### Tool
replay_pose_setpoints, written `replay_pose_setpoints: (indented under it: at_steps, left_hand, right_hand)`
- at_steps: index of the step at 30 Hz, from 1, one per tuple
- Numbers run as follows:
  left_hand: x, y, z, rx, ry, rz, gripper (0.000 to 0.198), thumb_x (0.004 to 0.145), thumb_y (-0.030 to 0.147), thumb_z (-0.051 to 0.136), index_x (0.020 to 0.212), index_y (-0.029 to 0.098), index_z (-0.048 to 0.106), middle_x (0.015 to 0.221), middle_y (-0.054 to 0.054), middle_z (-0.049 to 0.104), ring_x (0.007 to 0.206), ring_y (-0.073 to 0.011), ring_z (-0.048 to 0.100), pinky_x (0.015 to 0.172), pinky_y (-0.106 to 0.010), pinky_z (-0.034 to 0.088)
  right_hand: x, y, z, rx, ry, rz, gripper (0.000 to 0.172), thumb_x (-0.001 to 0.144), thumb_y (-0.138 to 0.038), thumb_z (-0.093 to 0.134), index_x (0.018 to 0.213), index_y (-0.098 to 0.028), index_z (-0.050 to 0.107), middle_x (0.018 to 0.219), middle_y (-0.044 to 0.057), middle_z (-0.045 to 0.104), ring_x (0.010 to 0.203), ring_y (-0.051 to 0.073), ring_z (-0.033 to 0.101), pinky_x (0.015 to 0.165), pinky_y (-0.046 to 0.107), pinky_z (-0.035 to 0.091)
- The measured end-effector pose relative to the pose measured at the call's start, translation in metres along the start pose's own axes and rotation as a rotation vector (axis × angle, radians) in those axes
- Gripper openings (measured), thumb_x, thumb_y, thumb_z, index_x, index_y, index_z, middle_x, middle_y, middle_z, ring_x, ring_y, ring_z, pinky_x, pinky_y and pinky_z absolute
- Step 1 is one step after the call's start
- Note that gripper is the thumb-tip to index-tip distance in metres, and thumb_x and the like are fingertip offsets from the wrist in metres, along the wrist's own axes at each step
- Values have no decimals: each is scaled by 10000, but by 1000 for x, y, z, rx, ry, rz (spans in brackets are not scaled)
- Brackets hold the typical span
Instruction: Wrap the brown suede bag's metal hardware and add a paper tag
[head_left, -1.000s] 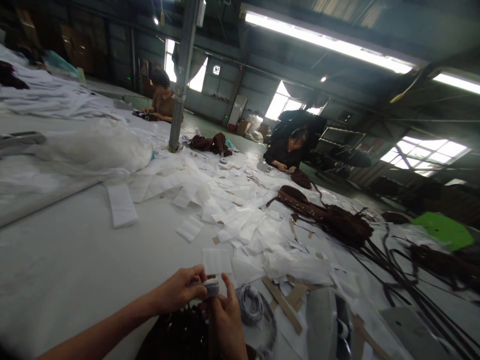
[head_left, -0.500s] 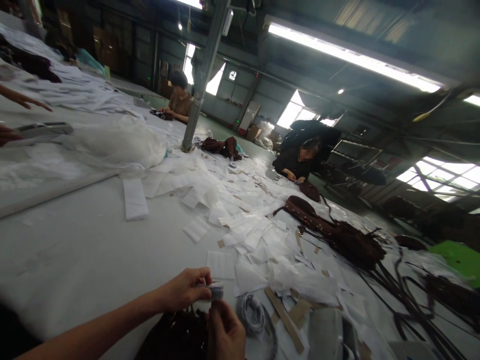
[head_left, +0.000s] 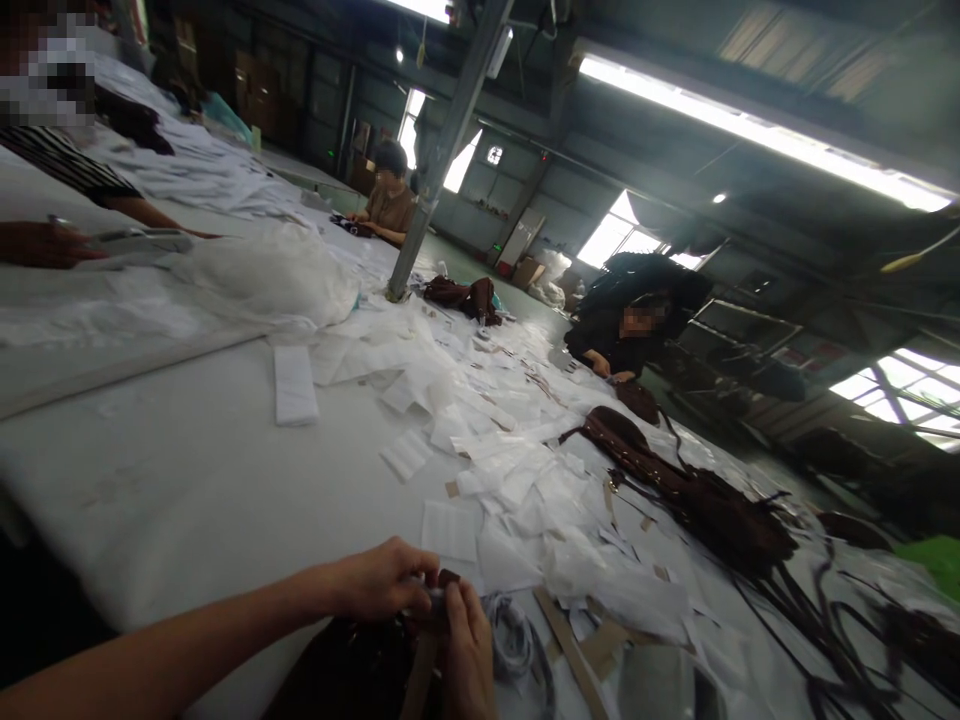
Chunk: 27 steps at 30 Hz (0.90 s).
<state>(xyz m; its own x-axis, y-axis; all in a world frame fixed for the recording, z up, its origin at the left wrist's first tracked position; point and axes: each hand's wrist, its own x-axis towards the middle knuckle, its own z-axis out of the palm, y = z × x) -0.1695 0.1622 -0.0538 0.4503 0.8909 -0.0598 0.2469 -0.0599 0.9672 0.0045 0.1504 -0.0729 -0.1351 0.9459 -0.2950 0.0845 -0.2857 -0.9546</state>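
Observation:
Near the bottom centre, my left hand (head_left: 382, 580) is closed, its thumb and forefinger pinching a small pale grey roll of tape or strip (head_left: 436, 604). My right hand (head_left: 469, 645) meets it with fingers closed on a brown strap (head_left: 421, 672), whose end pokes up between the two hands. Below them lies a dark brown bag-like piece (head_left: 337, 665) with small shiny metal points, partly hidden by my hands. Just right of my right hand sits a coil of grey strip (head_left: 511, 638).
White wrapping sheets (head_left: 517, 480) and tan card strips (head_left: 566, 640) litter the table. Brown bags with long straps (head_left: 682, 490) lie to the right. A metal post (head_left: 442, 150) rises beyond. Co-workers sit across the table (head_left: 619, 335); another person's hand (head_left: 49, 245) is at left.
The brown strap's end now shows between my fingers, and my right hand has risen slightly against the pale roll. The view has shifted left, bringing in more of the co-worker at left.

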Motion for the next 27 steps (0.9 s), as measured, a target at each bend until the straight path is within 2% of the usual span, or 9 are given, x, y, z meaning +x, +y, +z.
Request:
replay_pose_setpoints:
  at_steps: [3, 6, 9, 13, 16, 22, 27]
  left_hand:
    - [0, 1, 0, 46, -18, -4, 137, 713, 179, 550, 824, 197, 628, 632, 46, 561, 589, -123, 504, 560, -203, 383]
    - [1, 0, -1, 87, -13, -26, 140, 710, 207, 574, 839, 207, 628, 627, 44, 554, 582, -131, 495, 544, -212, 376]
    - [2, -4, -2, 111, 7, -46, 203, 696, 246, 609, 897, 217, 599, 665, 41, 559, 600, -142, 496, 531, -216, 364]
    - [4, -9, -1, 101, 31, -60, 390, 666, 225, 634, 1039, 224, 517, 738, 35, 581, 644, -149, 518, 551, -216, 376]
    - [6, -12, -1, 83, 25, -66, 384, 675, 229, 637, 1044, 223, 533, 758, 22, 596, 644, -150, 535, 559, -217, 394]
    - [8, -14, -4, 19, -6, -58, 249, 668, 245, 665, 915, 214, 655, 710, 28, 610, 663, -156, 553, 569, -212, 394]
    - [8, -13, -7, -148, -77, -38, 245, 697, 197, 609, 923, 210, 703, 707, 46, 625, 630, -130, 527, 593, -212, 403]
  right_hand:
    - [1, -2, 1, -420, 106, -194, 316, 875, -439, 393, 876, -229, 628, 862, 76, 691, 853, 265, 645, 788, 387, 466]
    - [1, 0, 1, -643, 255, -378, 330, 855, -424, 407, 866, -224, 669, 971, 128, 665, 996, 311, 584, 884, 433, 413]
    - [1, 0, 1, -649, 282, -447, 346, 872, -426, 410, 916, -214, 680, 1004, 124, 662, 1004, 288, 579, 903, 408, 404]
    - [2, -6, 2, -549, 179, -378, 371, 902, -457, 382, 937, -213, 660, 929, 75, 696, 875, 231, 627, 799, 328, 456]
    - [7, -11, 1, -491, 173, -314, 389, 893, -492, 403, 916, -207, 667, 882, 64, 717, 820, 223, 646, 733, 298, 481]
    - [17, 0, 0, -531, 359, -294, 442, 837, -533, 483, 974, -186, 720, 980, 123, 732, 939, 288, 648, 831, 364, 479]
    - [20, 4, 3, -580, 337, -385, 421, 852, -503, 474, 1005, -196, 718, 1084, 125, 704, 1068, 301, 601, 956, 428, 411]
